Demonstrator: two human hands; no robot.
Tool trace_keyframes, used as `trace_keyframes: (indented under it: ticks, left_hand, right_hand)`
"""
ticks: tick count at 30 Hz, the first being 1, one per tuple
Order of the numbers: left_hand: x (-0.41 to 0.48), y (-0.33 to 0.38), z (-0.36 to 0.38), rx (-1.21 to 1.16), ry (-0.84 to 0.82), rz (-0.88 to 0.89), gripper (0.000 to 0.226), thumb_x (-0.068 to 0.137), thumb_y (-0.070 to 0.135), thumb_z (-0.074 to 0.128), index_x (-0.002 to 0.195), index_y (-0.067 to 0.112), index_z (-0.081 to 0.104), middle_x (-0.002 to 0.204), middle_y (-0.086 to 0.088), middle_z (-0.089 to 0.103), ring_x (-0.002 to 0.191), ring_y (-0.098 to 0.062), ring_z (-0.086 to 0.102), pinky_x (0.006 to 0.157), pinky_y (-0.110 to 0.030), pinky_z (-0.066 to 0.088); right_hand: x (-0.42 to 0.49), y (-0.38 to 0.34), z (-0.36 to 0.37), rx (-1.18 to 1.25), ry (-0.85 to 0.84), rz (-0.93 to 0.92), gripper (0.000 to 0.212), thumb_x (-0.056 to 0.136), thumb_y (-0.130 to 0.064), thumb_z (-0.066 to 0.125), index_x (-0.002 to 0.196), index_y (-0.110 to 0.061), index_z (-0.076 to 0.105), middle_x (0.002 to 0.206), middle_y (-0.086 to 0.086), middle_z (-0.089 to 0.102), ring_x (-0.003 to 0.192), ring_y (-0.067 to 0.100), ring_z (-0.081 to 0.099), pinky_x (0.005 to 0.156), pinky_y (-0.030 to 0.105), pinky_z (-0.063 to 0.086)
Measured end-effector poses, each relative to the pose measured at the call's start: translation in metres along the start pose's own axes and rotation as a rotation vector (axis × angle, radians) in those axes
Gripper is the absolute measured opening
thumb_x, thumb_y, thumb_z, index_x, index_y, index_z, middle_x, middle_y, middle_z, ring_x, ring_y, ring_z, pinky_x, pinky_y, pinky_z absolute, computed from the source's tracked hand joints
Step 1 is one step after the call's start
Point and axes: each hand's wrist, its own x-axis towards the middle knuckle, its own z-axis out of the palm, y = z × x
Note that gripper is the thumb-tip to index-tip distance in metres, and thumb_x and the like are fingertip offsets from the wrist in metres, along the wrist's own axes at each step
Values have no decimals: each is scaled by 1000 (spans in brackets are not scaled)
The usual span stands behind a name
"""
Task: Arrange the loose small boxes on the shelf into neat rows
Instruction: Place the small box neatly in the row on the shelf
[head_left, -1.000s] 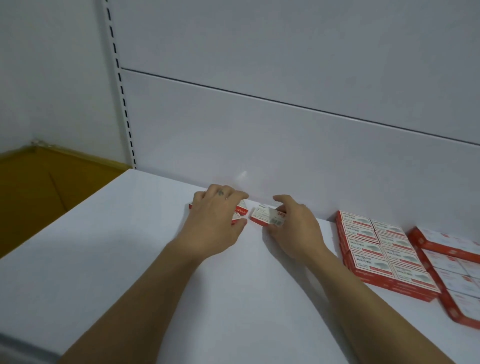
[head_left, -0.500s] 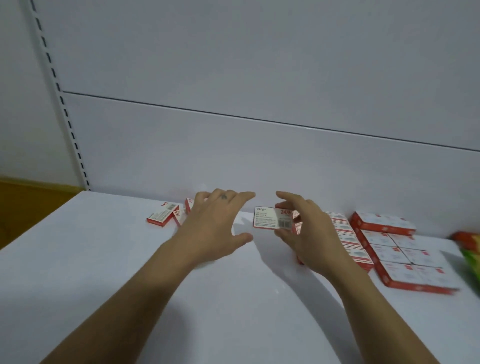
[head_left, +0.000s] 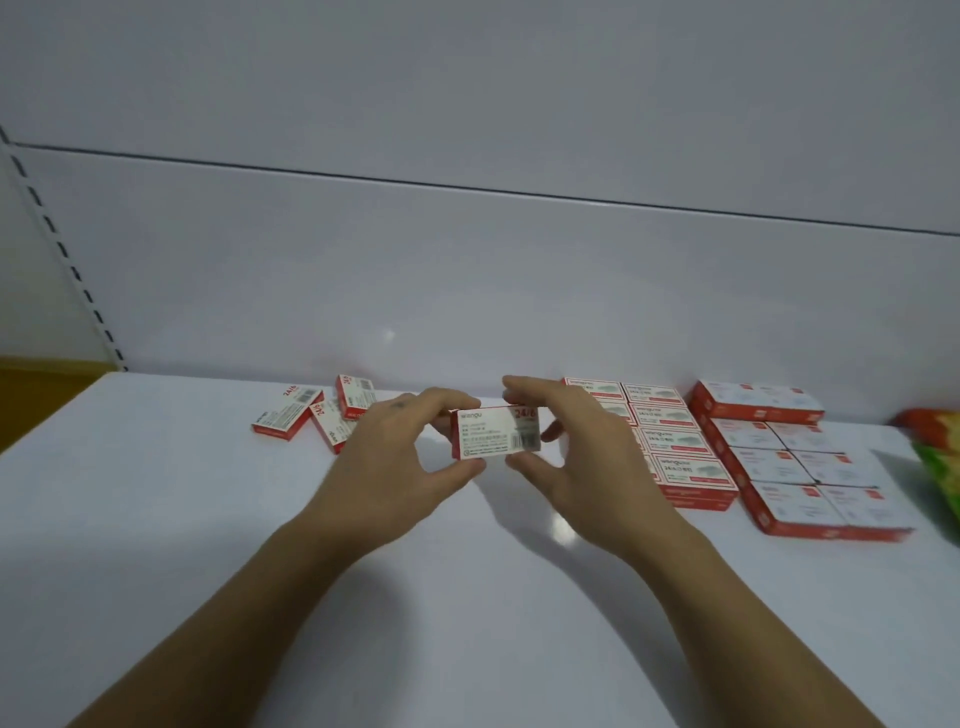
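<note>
Above the shelf (head_left: 467, 597) | left hand (head_left: 389, 467), right hand (head_left: 592, 467): fingers (head_left: 447, 406) grip small box (head_left: 496, 434) endwise | likely aligning it with stacked rows (head_left: 670, 441)

Shelf (head_left: 208, 545): a smooth white surface with a soft gloss is seen, and faint reflections are carried on it.
Back panel (head_left: 467, 270): smooth and white, painted-looking, with a dull sheen and one small highlight.
Held box (head_left: 496, 434): smooth printed card; the white label face appears matt.
Loose boxes (head_left: 287, 417): the same red-and-white printed card, matt.
Rowed boxes (head_left: 680, 457): printed card with a slight sheen on top.
Packet (head_left: 940, 457): glossy, crinkled film, as far as can be told.
</note>
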Motion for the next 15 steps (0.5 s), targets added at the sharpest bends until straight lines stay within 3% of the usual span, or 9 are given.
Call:
trace_keyframes:
  ticks: [3, 6, 10, 15]
  left_hand:
    - [1, 2, 0, -87, 51, -19, 42, 72, 27, 81, 106, 36, 58, 96, 21, 65, 98, 3, 58, 75, -10, 48]
    - [-1, 3, 2, -69, 64, -25, 42, 72, 28, 80, 108, 35, 58, 97, 17, 65, 95, -1, 59, 76, -11, 47]
    - [-3, 5, 11, 23, 86, 76, 44, 73, 25, 77, 113, 21, 61, 102, 4, 65, 96, -14, 58, 83, -33, 52]
    - [-5, 7, 14, 55, 135, 225, 41, 74, 33, 64, 113, 22, 57, 97, 14, 58, 93, -2, 50, 85, -28, 45]
  right_hand:
    - [0, -4, -1, 90, 43, 84, 63, 81, -21, 74, 135, -35, 45, 118, -24, 49, 96, -7, 50, 81, 0, 38]
    - [1, -8, -2, 274, 17, 226, 58, 80, -34, 72, 133, -35, 48, 117, -19, 60, 100, -6, 57, 84, 17, 50]
    - [-2, -17, 8, 272, -35, 318, 68, 68, -55, 74, 129, -34, 50, 106, -20, 62, 96, -6, 58, 83, 23, 51]
    - [-2, -21, 14, 380, -35, 393, 59, 68, -42, 80, 121, -32, 54, 98, -18, 64, 92, -4, 60, 83, 24, 52]
